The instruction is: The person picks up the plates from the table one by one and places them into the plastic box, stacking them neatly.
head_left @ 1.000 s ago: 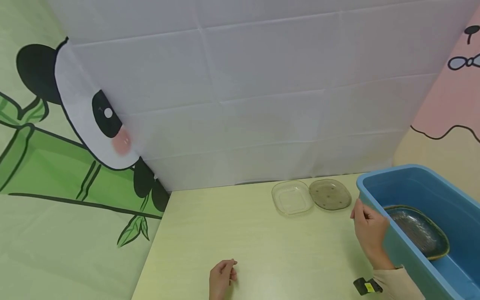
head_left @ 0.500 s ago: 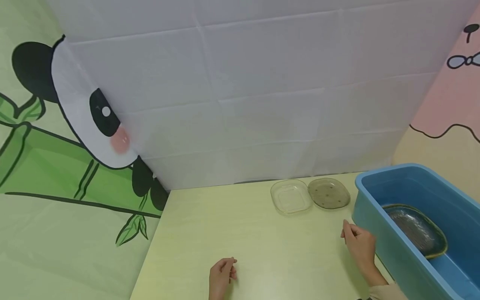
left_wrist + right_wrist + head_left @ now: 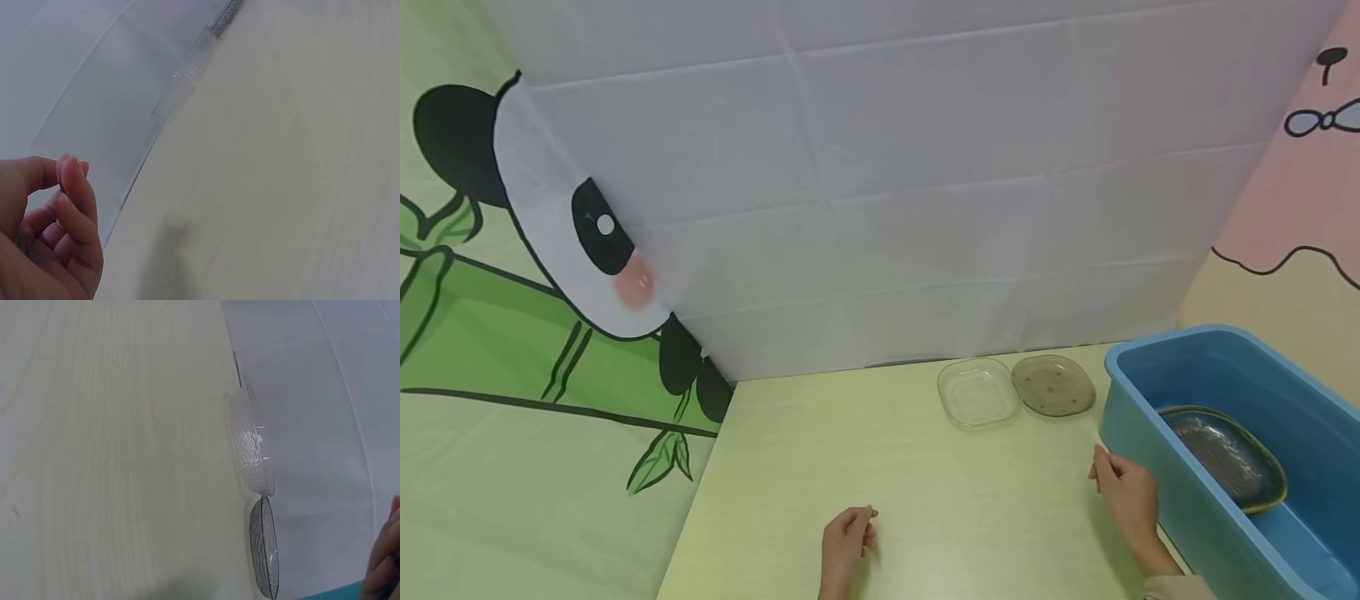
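Note:
My left hand (image 3: 847, 546) hovers over the near part of the pale table, fingers loosely curled, thumb near the fingertips and nothing held. In the left wrist view the same hand (image 3: 56, 231) shows an empty palm. My right hand (image 3: 1126, 498) is just left of the blue tub (image 3: 1176, 467), its fingers loosely curled with nothing visible in them. Inside the tub a dark glazed dish (image 3: 1228, 458) with a greenish-yellow rim leans against the wall. At the back of the table a clear glass dish (image 3: 977, 392) stands beside a grey-brown glass dish (image 3: 1054, 386).
A white cloth (image 3: 880, 208) hangs behind the table (image 3: 820, 450). Printed cloth with a panda (image 3: 550, 208) is on the left, and a pink and cream one (image 3: 1285, 192) on the right. The tub's tall walls border the right side.
My right hand has come down from beside the tub's rim to lower over the table, shifting slightly left. The left hand stays nearly in place, and the dishes have not moved.

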Demonstrator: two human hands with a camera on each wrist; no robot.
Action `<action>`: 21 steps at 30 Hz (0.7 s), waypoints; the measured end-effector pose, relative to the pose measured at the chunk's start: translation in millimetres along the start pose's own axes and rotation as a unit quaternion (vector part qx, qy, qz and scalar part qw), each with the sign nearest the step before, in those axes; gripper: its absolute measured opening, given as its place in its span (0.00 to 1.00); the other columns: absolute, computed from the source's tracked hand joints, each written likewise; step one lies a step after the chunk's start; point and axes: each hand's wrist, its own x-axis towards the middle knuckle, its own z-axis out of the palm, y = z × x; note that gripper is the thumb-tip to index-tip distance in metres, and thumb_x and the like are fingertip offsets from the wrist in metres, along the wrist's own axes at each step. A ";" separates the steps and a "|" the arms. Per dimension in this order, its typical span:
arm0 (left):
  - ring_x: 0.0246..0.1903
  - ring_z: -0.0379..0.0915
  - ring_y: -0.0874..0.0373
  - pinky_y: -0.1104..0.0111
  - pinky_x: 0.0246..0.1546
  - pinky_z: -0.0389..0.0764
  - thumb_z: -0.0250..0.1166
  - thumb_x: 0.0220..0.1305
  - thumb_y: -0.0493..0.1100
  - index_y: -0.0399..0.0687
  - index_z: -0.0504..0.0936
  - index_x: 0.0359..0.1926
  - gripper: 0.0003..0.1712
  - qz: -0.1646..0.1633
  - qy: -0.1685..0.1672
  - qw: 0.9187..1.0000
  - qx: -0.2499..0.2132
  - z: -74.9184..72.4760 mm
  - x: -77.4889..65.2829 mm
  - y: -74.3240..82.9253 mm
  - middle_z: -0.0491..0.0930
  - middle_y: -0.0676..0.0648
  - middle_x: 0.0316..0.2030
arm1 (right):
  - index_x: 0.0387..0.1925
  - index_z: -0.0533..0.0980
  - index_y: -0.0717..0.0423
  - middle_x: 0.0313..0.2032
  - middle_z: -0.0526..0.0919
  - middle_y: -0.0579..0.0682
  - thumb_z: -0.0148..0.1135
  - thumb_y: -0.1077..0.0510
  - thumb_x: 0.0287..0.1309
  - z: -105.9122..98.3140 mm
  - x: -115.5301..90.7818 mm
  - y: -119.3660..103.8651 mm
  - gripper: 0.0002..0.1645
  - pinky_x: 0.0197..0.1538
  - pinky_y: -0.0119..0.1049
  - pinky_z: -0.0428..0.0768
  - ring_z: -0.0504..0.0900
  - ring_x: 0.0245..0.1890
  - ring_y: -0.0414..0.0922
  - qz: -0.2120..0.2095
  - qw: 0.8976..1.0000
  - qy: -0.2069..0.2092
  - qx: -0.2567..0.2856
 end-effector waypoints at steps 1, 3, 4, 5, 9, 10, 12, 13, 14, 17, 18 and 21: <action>0.16 0.71 0.64 0.74 0.16 0.69 0.56 0.63 0.43 0.34 0.81 0.36 0.15 0.006 -0.003 1.000 0.000 1.3 1.1 2.0 0.73 0.55 0.16 | 0.13 0.75 0.57 0.06 0.67 0.39 0.49 0.45 0.63 -0.1 -0.3 0.9 0.29 0.16 0.34 0.61 0.61 0.09 0.39 -0.003 1.000 -0.002 -0.001; 0.15 0.71 0.64 0.75 0.16 0.69 0.57 0.63 0.43 0.33 0.81 0.36 0.15 0.017 -0.010 1.000 -0.002 4.7 3.8 6.8 0.73 0.55 0.15 | 0.13 0.75 0.58 0.06 0.67 0.39 0.49 0.46 0.64 -0.2 -1.0 2.7 0.29 0.16 0.34 0.60 0.61 0.09 0.39 -0.006 1.000 -0.008 -0.006; 0.15 0.71 0.65 0.75 0.16 0.69 0.57 0.63 0.43 0.33 0.81 0.36 0.15 0.024 -0.014 1.000 -0.003 6.9 5.5 9.3 0.73 0.55 0.15 | 0.13 0.75 0.57 0.06 0.67 0.39 0.49 0.46 0.64 -0.1 -1.5 3.3 0.29 0.16 0.34 0.60 0.60 0.09 0.39 -0.007 1.000 -0.012 -0.008; 0.14 0.70 0.65 0.76 0.15 0.68 0.57 0.63 0.43 0.33 0.81 0.36 0.15 0.031 -0.016 0.999 -0.003 9.4 7.3 12.3 0.73 0.56 0.15 | 0.13 0.75 0.58 0.06 0.67 0.38 0.49 0.45 0.64 -0.1 -2.1 3.9 0.29 0.16 0.34 0.60 0.60 0.09 0.39 -0.006 1.000 -0.016 -0.011; 0.14 0.70 0.66 0.76 0.15 0.68 0.57 0.63 0.44 0.32 0.81 0.36 0.17 0.056 -0.039 0.998 -0.009 21.7 16.2 24.4 0.73 0.56 0.15 | 0.14 0.76 0.58 0.07 0.67 0.38 0.48 0.44 0.64 0.3 -4.2 5.2 0.29 0.17 0.34 0.60 0.61 0.09 0.38 0.007 0.999 -0.030 -0.022; 0.14 0.70 0.66 0.76 0.15 0.68 0.58 0.63 0.45 0.32 0.81 0.36 0.17 0.062 -0.045 0.997 -0.009 25.5 19.1 26.7 0.73 0.55 0.15 | 0.15 0.76 0.58 0.07 0.67 0.39 0.48 0.44 0.64 0.5 -4.6 5.6 0.29 0.17 0.33 0.61 0.61 0.10 0.38 0.011 0.999 -0.031 -0.024; 0.14 0.70 0.66 0.75 0.16 0.68 0.58 0.63 0.45 0.31 0.80 0.37 0.17 0.067 -0.060 0.996 -0.011 33.6 25.3 31.4 0.73 0.55 0.15 | 0.15 0.76 0.58 0.07 0.67 0.39 0.48 0.44 0.64 0.6 -5.4 6.5 0.30 0.18 0.33 0.61 0.61 0.10 0.38 0.016 0.999 -0.031 -0.028; 0.14 0.70 0.66 0.75 0.16 0.68 0.58 0.63 0.45 0.31 0.80 0.37 0.17 0.068 -0.067 0.995 -0.013 38.2 29.1 33.4 0.73 0.55 0.15 | 0.14 0.76 0.58 0.07 0.67 0.39 0.48 0.44 0.64 0.7 -6.0 6.9 0.30 0.18 0.33 0.61 0.61 0.10 0.38 0.015 0.999 -0.030 -0.028; 0.14 0.70 0.66 0.75 0.16 0.68 0.58 0.63 0.45 0.31 0.80 0.37 0.17 0.070 -0.073 0.995 -0.012 43.2 33.4 35.3 0.73 0.55 0.15 | 0.14 0.76 0.58 0.07 0.67 0.39 0.48 0.44 0.63 0.9 -6.7 7.4 0.29 0.18 0.33 0.61 0.61 0.10 0.38 0.013 0.999 -0.028 -0.028; 0.15 0.70 0.67 0.76 0.17 0.68 0.57 0.63 0.45 0.30 0.80 0.38 0.18 0.062 -0.099 0.993 -0.020 58.8 47.1 43.9 0.73 0.56 0.16 | 0.13 0.75 0.57 0.07 0.68 0.40 0.49 0.45 0.63 1.1 -9.3 8.9 0.29 0.18 0.36 0.60 0.61 0.10 0.38 0.006 0.999 -0.023 -0.022; 0.15 0.70 0.67 0.76 0.18 0.68 0.57 0.63 0.46 0.31 0.80 0.38 0.19 0.056 -0.107 0.992 -0.025 64.4 51.8 47.4 0.73 0.56 0.16 | 0.13 0.75 0.57 0.07 0.68 0.41 0.49 0.45 0.63 1.1 -10.4 9.3 0.29 0.18 0.36 0.60 0.61 0.10 0.39 0.003 1.000 -0.022 -0.021; 0.16 0.69 0.68 0.78 0.18 0.68 0.56 0.63 0.47 0.32 0.81 0.39 0.19 0.037 -0.127 0.990 -0.039 81.6 65.3 61.0 0.72 0.57 0.17 | 0.13 0.74 0.57 0.07 0.68 0.41 0.49 0.45 0.63 0.4 -11.7 10.4 0.29 0.17 0.37 0.60 0.60 0.10 0.39 0.001 0.999 -0.027 -0.022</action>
